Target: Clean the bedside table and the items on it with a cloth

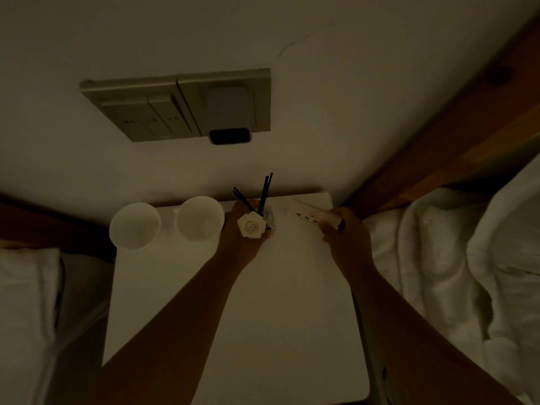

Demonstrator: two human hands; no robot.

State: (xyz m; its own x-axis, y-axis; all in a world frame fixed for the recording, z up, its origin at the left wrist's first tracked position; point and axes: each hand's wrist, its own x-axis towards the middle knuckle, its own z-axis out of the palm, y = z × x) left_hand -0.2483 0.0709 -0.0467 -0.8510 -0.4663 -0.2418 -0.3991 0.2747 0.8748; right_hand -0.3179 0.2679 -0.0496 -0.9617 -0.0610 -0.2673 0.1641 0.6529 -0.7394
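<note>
The room is dim. A white bedside table [239, 317] stands against the wall between two beds. My left hand [242, 244] grips a small diffuser bottle with black reed sticks [264, 191] and a white rose [252, 226] at the table's back middle. My right hand [346, 238] is closed on a white card with printed characters [304, 214] near the back right corner; a pale scrap, perhaps cloth, shows at its fingers [334, 220]. Two white cups [135, 225] [200, 219] stand at the back left.
A switch panel [175, 108] with a dark device [229, 135] is on the wall above. A white duvet [453, 258] and wooden headboard [438, 135] lie to the right. A pillow [26, 302] lies to the left.
</note>
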